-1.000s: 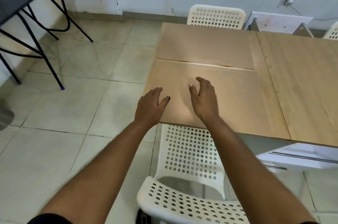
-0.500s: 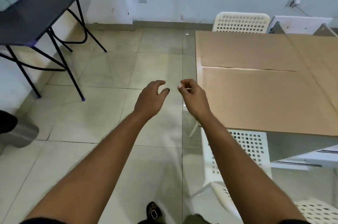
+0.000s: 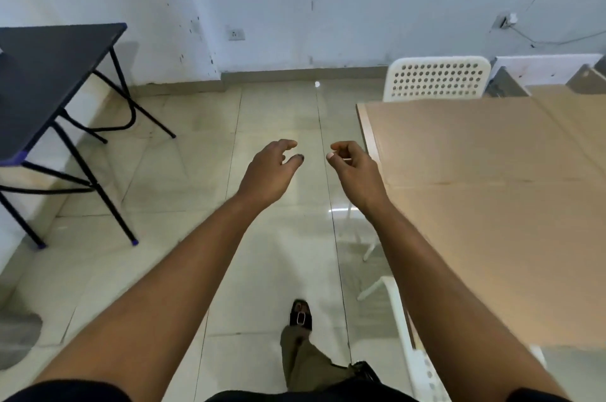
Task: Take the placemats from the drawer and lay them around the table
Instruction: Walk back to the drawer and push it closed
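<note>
Two tan placemats lie flat on the wooden table (image 3: 364, 126), edge to edge, so close in colour to the top that they barely stand out. The far placemat (image 3: 459, 142) reaches the table's far left corner; the near placemat (image 3: 492, 257) runs along the left edge down to the near edge. A thin seam marks where they meet.

Both hands hang in the air over the floor, just off the table's left edge. The left hand (image 3: 269, 172) holds nothing, its fingers loosely curled. The right hand (image 3: 352, 168) is likewise relaxed and holds nothing, fingers half bent.

The floor (image 3: 183, 191) is pale glossy tile. A white perforated chair (image 3: 437, 78) stands at the table's far edge, another white chair (image 3: 401, 319) at the near left corner. A black folding table (image 3: 49, 73) stands by the white wall (image 3: 295, 1).
</note>
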